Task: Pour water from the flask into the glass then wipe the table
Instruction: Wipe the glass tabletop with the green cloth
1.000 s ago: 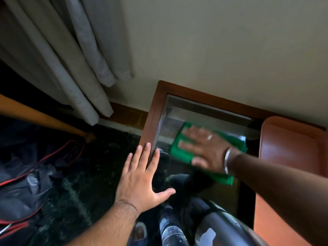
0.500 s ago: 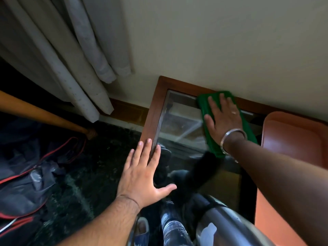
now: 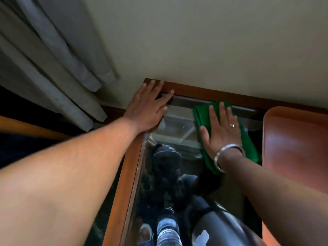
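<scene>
Against the cream wall (image 3: 195, 41), a glass-topped counter (image 3: 131, 174) is carrying a green cloth (image 3: 248, 144); the right hand (image 3: 221, 132) is pressing it flat, fingers (image 3: 211, 112) spread, while the left hand (image 3: 149, 107) is lying open-fingered on the corner.

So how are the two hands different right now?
The right hand presses flat on the green cloth on the glass; the left hand rests bare on the table's wooden corner. The right hand wears a ring and a bangle; the left hand shows none. Both lie flat, fingers spread.
</scene>
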`<state>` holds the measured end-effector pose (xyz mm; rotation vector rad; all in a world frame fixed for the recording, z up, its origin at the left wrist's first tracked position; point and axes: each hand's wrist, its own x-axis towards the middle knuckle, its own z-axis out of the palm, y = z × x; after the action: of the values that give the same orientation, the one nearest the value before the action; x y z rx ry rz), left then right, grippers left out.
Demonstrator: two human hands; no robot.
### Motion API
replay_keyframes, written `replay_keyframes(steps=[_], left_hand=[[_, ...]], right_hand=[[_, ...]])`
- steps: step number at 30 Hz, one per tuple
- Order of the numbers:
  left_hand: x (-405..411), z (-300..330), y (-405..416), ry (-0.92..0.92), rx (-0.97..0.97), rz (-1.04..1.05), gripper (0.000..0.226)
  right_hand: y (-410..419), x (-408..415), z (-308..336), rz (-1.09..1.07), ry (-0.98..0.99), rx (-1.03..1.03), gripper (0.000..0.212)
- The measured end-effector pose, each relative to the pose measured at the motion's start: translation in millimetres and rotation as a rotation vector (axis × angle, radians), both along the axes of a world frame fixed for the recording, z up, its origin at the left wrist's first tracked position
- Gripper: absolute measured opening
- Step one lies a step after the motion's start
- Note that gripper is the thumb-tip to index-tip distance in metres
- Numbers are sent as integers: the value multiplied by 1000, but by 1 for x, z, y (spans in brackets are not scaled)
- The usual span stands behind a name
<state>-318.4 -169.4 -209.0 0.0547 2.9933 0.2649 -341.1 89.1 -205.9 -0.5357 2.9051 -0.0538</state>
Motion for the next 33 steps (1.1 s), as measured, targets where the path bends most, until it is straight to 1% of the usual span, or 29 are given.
replay_keyframes(steps=[1,2,3,4,5,6,7,8,9,10,12,13,14,15,18,19,20,21,22,23,24,25,26,27,28,29,30,32,33], left_hand=[[-2,-7,-5,-37,27,-1,55],[-1,-12,-8,-35,64,3,54],[1,-14,-11,-10,97,5,54],[3,-14,-11,6,118,-1,55],[2,-13,-11,10,132,-8,56],[1,-12,-11,4,141,-10,56],[0,-11,-12,-2,148,-5,55],[0,-10,-12,-7,157,0,55],[1,-10,-13,-9,169,8,55],[2,-9,-12,-6,176,12,55],[2,-10,-13,-3,181,4,54],[0,-10,-13,-3,190,-4,54],[-1,-10,-14,-5,202,-8,54],[-1,-11,-16,-7,209,-9,54],[1,-14,-15,-13,210,-13,53],[1,-15,-14,-21,203,-13,52],[0,-14,-14,-38,190,-11,51],[-1,-12,-13,-62,166,-1,50],[0,-9,-9,-74,126,22,51],[5,-6,-3,-60,67,64,53],[17,-2,6,-21,12,128,56],[37,1,18,20,-2,210,59],[62,5,33,46,37,288,64],[93,7,48,43,101,348,68],[124,8,61,8,147,371,72],[150,6,70,-42,156,357,78],[170,4,77,-91,134,313,84],[187,-2,79,-114,66,227,95],[187,-4,77,-106,34,207,101]], right_hand=[[-13,1,3,-101,-16,-2,74],[-26,6,4,-92,12,9,75],[-37,16,3,55,41,-9,76],[-44,32,1,341,24,-74,77],[-46,52,-2,719,-21,-155,75],[-44,73,-1,1092,-138,-197,72],[-40,82,3,1370,-242,-186,68],[-36,74,4,1539,-291,-182,63],[-36,58,5,1575,-311,-175,60],[-39,42,6,1510,-280,-161,59],[-49,20,9,1216,-169,-128,59],[-54,24,9,1103,-131,-131,59],[-61,39,8,1066,-118,-158,60],[-69,61,4,1118,-139,-176,61],[-72,110,-3,1492,-300,-220,63],[-65,103,-3,1539,-326,-234,63],[-57,89,-3,1519,-315,-248,62],[-47,72,-1,1432,-286,-227,62],[-33,54,1,1274,-228,-182,63],[-18,33,-1,1057,-135,-141,65],[-3,12,-3,810,-24,-91,69],[6,-6,-3,521,40,-32,70],[8,-19,1,211,48,-7,70],[0,-21,3,-51,31,-4,70],[-14,-15,6,-189,10,8,72],[-25,-4,4,-175,19,20,73],[-28,13,3,-19,26,-16,74],[-12,62,-1,569,-21,-96,75],[6,77,3,814,-102,-88,74]])
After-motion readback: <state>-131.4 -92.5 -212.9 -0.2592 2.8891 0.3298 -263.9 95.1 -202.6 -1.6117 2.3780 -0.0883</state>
